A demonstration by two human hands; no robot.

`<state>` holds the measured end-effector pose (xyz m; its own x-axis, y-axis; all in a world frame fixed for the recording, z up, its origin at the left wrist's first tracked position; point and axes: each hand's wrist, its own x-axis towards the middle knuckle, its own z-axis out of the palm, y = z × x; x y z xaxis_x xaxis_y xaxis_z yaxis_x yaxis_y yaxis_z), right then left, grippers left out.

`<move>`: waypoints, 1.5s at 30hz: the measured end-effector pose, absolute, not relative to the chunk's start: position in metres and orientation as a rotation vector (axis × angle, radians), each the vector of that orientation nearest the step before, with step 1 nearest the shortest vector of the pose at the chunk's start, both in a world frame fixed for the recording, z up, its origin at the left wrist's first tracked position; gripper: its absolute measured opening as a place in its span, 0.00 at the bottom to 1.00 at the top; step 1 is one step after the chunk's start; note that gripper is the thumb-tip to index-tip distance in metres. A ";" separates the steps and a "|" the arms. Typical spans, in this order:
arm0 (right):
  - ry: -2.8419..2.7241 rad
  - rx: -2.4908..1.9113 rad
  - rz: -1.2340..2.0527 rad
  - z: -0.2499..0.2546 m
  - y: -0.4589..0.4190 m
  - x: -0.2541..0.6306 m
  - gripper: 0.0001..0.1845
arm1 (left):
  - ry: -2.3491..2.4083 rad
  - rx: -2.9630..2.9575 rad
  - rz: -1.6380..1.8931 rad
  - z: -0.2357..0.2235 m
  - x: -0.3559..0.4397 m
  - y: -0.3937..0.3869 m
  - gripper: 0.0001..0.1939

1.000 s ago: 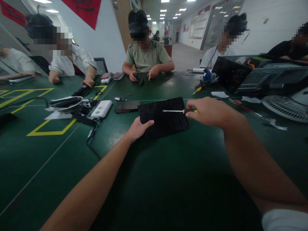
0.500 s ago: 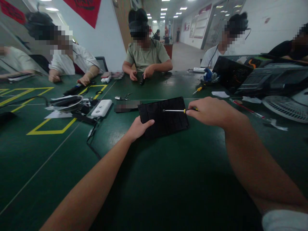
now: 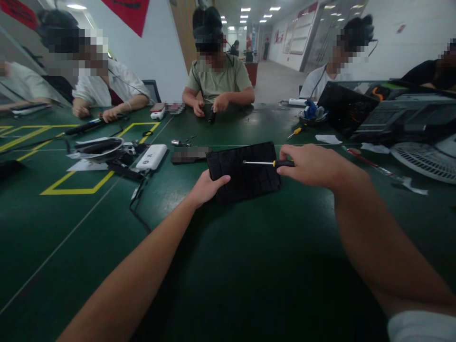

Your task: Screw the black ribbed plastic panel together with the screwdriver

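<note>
A flat black rectangular panel (image 3: 249,183) with a ribbed face is tilted up above the green table. My left hand (image 3: 210,187) grips its left edge, thumb on the near face and fingers hidden behind. In my right hand (image 3: 302,164) is a screwdriver (image 3: 261,163) with a black and yellow handle, its shaft pointing left across the panel. A small round piece, perhaps a screw, shows at its tip; whether the tip touches the panel I cannot tell. Behind the panel lies a dark flat object (image 3: 188,155), partly blurred out, near a metal socket (image 3: 175,142) and several small screws.
A white power bank (image 3: 152,157) with a cable lies left, beside a cluster of dark parts (image 3: 101,151). Another screwdriver (image 3: 296,132), a white fan grille (image 3: 423,161) and a large grey casing (image 3: 409,116) are on the right. Co-workers (image 3: 219,80) sit across the table.
Both hands keep their holds. The screwdriver's handle shows more between the fingers of my right hand. Across the table at left, a co-worker's hand and a dark rod have shifted leftward.
</note>
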<state>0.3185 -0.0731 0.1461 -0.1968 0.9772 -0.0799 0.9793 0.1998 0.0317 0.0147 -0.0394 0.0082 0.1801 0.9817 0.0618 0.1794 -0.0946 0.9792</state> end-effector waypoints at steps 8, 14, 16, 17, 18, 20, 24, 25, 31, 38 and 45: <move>2.398 1.917 -0.038 0.146 -0.071 0.321 0.17 | 1.171 1.467 1.037 0.008 0.014 -0.040 0.25; 2.396 1.939 -0.039 0.145 -0.072 0.321 0.17 | 1.173 1.503 1.024 0.006 0.013 -0.038 0.26; 2.406 1.939 -0.025 0.145 -0.072 0.322 0.18 | 1.182 1.501 1.027 0.005 0.013 -0.037 0.26; 2.411 1.934 -0.024 0.145 -0.072 0.322 0.18 | 1.183 1.499 1.029 0.004 0.013 -0.037 0.26; 2.415 1.929 -0.027 0.145 -0.072 0.322 0.18 | 1.182 1.495 1.031 0.004 0.013 -0.037 0.27; 2.418 1.921 -0.036 0.146 -0.071 0.322 0.18 | 1.173 1.485 1.036 0.004 0.013 -0.037 0.28; 2.405 1.920 -0.036 0.147 -0.071 0.322 0.18 | 1.163 1.475 1.048 0.004 0.013 -0.038 0.31; 2.406 1.915 -0.037 0.147 -0.071 0.322 0.18 | 1.163 1.477 1.049 0.004 0.013 -0.038 0.31; 2.411 1.909 -0.052 0.146 -0.070 0.323 0.18 | 1.155 1.472 1.029 0.006 0.013 -0.039 0.28; 2.409 1.897 -0.071 0.149 -0.071 0.322 0.18 | 1.171 1.448 1.028 0.009 0.013 -0.041 0.29; 2.409 1.900 -0.092 0.151 -0.071 0.321 0.17 | 1.182 1.460 1.028 0.008 0.013 -0.040 0.27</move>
<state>0.3206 -0.0713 0.1507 -0.2322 0.9681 -0.0940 0.9725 0.2331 -0.0023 0.0131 -0.0401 0.0082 0.1757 0.9836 0.0398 0.1750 -0.0710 0.9820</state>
